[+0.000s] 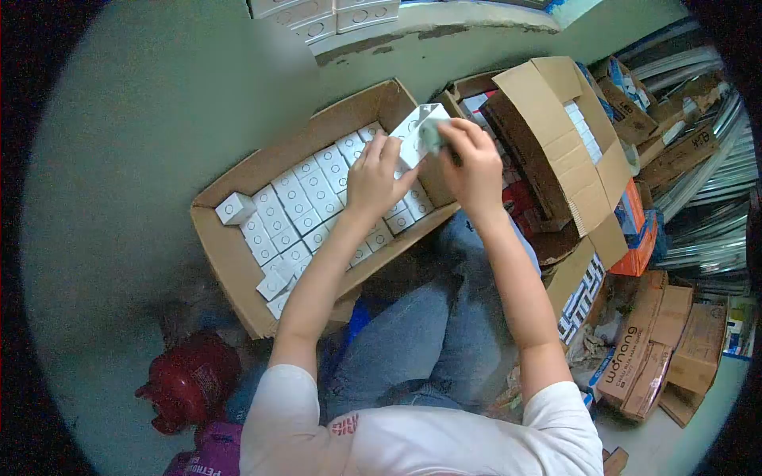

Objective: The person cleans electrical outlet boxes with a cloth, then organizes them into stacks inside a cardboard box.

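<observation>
My left hand (375, 179) is closed on a small white box (409, 141), held above the right end of a large open carton (230, 278). My right hand (475, 168) pinches a grey-green cloth (431, 136) against the box's side; motion blurs the cloth. Inside the carton, small white boxes (317, 190) with round marks on top stand in rows. One white box (235, 208) sits higher than the others at the left end. Part of the rows is hidden behind my left hand and forearm.
Another open carton (548, 135) stands to the right with white boxes inside. A red gas cylinder (194, 379) is at lower left. Brown cardboard boxes (635, 357) lie at lower right, below silvery bundled strips (714, 182). More white boxes (317, 16) are stacked on the ledge.
</observation>
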Demonstrator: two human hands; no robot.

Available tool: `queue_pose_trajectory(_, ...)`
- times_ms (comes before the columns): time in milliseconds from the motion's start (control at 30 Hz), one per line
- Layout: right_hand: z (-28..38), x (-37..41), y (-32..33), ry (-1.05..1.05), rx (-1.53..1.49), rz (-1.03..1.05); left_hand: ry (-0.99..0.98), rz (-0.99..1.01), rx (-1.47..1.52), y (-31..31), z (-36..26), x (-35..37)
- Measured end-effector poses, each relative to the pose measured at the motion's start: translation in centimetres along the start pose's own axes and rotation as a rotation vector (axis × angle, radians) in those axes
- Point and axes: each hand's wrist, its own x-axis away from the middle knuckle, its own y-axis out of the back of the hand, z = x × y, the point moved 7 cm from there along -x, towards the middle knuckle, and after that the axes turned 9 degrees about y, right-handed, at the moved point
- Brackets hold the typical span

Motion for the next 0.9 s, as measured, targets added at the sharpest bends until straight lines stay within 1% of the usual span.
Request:
queue_pose_trajectory(67,1.7,0.8,-1.0,-0.053,-0.148,0.105,-0.058,0.010,-0.037,-0.1,-0.5,-0.2)
queue_pose_trajectory(100,2.9,0.9,-1.6,0.030,-0.101,0.086,-0.034,0.056,-0.016,-0.2,-0.3,-0.3)
queue_pose_trajectory(167,3.2,0.9,-1.6,0.017,-0.082,0.097,0.013,0.153,0.020,-0.1,0.0,-0.2)
queue_pose_trajectory(200,2.4,0.4,-0.9,-0.025,-0.025,0.047,0.046,0.163,0.047,0.1,-0.3,-0.4)
queue_pose_trajectory(233,1.2,-0.3,0.0,-0.068,0.032,-0.009,0.021,0.123,0.035,0.4,-0.7,-0.5)
queue_pose_trajectory(300,-1.8,-1.0,1.9,-0.262,0.010,-0.125,-0.045,0.040,0.010,1.0,-1.7,-1.1)
queue_pose_trajectory(367,-2.3,-1.2,2.7,-0.185,0.017,-0.213,-0.086,0.041,0.034,1.3,-3.0,-2.6)
queue_pose_trajectory(433,-0.5,-1.1,2.3,-0.122,-0.095,-0.182,-0.133,0.030,0.076,1.5,-4.5,-4.5)
queue_pose_trajectory(467,1.3,-1.0,2.3,-0.012,-0.045,-0.193,-0.104,-0.012,0.070,1.5,-4.7,-5.2)
queue_pose_trajectory(500,2.1,-0.7,1.6,0.005,-0.089,-0.185,-0.080,-0.004,0.129,1.6,-5.2,-5.9)
queue_pose_trajectory(567,2.2,-1.0,2.6,0.003,-0.012,-0.199,-0.032,0.026,0.245,1.8,-6.2,-6.7)
queue_pose_trajectory(600,0.9,-1.0,3.4,-0.060,0.018,-0.216,-0.058,0.042,0.257,1.2,-6.4,-6.7)
queue_pose_trajectory(700,-4.5,-0.2,5.7,-0.229,0.073,-0.257,-0.050,0.120,0.239,-0.8,-6.3,-5.2)
queue_pose_trajectory(733,-5.0,0.0,5.8,-0.260,0.075,-0.247,-0.104,0.123,0.197,-1.1,-6.6,-4.7)
queue_pose_trajectory(767,-5.2,0.4,5.6,-0.296,0.074,-0.232,-0.102,0.109,0.214,-1.6,-6.6,-4.8)
queue_pose_trajectory(800,-4.8,0.7,4.7,-0.235,0.088,-0.244,-0.096,0.100,0.228,-2.0,-6.6,-4.8)
queue_pose_trajectory(833,-3.2,0.6,4.3,-0.206,0.113,-0.201,-0.090,0.095,0.239,-2.4,-6.5,-4.8)
queue_pose_trajectory(867,-1.4,0.4,3.8,-0.175,0.069,-0.192,-0.166,0.032,0.160,-2.2,-6.7,-5.3)
queue_pose_trajectory(900,-0.2,0.1,3.4,-0.140,0.026,-0.187,-0.161,0.050,0.168,-2.3,-6.4,-5.5)
